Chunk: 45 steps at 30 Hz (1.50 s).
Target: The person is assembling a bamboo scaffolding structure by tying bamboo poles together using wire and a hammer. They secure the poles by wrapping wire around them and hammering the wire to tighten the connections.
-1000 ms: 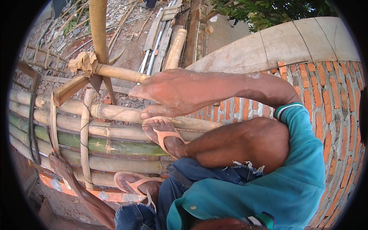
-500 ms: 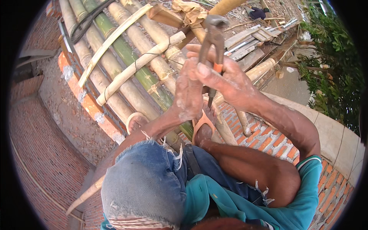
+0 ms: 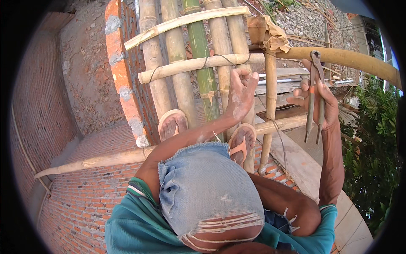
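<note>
My right hand (image 3: pixel 329 103) is raised at the right with pincers (image 3: pixel 314 70), jaws up and handles hanging down along the palm. Some of its fingers are spread away from the handles. My left hand (image 3: pixel 241 95) is closed, fingers curled and thumb up, over the bamboo poles just below a bamboo crosspiece (image 3: pixel 182 67). Whatever its fingers may hold is too small to make out. Dark wire ties (image 3: pixel 206 62) bind the crosspiece to the poles, among them a green bamboo pole (image 3: pixel 198 42). A thin dark wire (image 3: pixel 277 127) dangles right of my left hand.
My sandalled feet (image 3: pixel 173 127) rest on the bamboo poles. A split bamboo strip (image 3: pixel 186 22) crosses farther up. An upright bamboo post (image 3: pixel 270 89) stands at the right, near a thick bamboo pole (image 3: pixel 342 58). A brick wall edge (image 3: pixel 122 76) runs along the left; rubble lies below.
My hands were together around the pincers and are now apart. The right hand has carried the pincers to the right; the left hand is over the poles. The view has turned.
</note>
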Available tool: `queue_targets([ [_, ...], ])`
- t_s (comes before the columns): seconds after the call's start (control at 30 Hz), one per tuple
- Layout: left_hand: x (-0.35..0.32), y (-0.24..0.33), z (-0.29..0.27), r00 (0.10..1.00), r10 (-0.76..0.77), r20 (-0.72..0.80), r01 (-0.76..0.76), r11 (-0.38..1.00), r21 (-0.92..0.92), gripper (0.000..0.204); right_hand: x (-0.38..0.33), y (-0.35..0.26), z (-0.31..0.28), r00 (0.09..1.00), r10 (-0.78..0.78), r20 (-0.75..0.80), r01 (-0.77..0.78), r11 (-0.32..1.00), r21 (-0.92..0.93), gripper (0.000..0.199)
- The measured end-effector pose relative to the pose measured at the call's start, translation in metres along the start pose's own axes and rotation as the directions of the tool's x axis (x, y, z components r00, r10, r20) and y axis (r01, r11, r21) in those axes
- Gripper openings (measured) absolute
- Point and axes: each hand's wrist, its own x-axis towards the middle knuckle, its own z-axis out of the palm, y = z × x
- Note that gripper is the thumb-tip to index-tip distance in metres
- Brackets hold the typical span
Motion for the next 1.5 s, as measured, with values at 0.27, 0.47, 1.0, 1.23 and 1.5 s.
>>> queue_targets([
  [0.27,0.042,-0.038,-0.025,0.922,-0.385,0.034,0.373,0.866,-0.332,0.043,0.052,0.065,0.001,0.933,0.305,-0.191,-0.342,0.584,-0.736,0.045],
  [0.47,0.043,-0.041,-0.026,0.922,-0.358,0.147,0.387,0.838,-0.384,0.032,0.073,0.064,0.019,0.951,0.303,-0.051,-0.153,0.321,-0.935,0.048],
  [1.0,0.044,-0.049,-0.028,0.926,-0.355,0.127,0.377,0.863,-0.336,0.028,0.111,0.044,0.019,0.867,0.497,0.021,-0.117,0.243,-0.963,0.057],
  [1.23,0.039,-0.045,-0.023,0.909,-0.398,0.124,0.414,0.822,-0.392,0.034,0.113,0.051,0.023,0.903,0.428,0.048,0.015,0.079,-0.997,0.045],
  [1.5,0.063,-0.044,-0.015,0.746,-0.375,0.550,0.656,0.271,-0.705,0.034,0.094,0.064,0.042,0.810,0.583,-0.064,-0.476,0.590,-0.652,0.042],
])
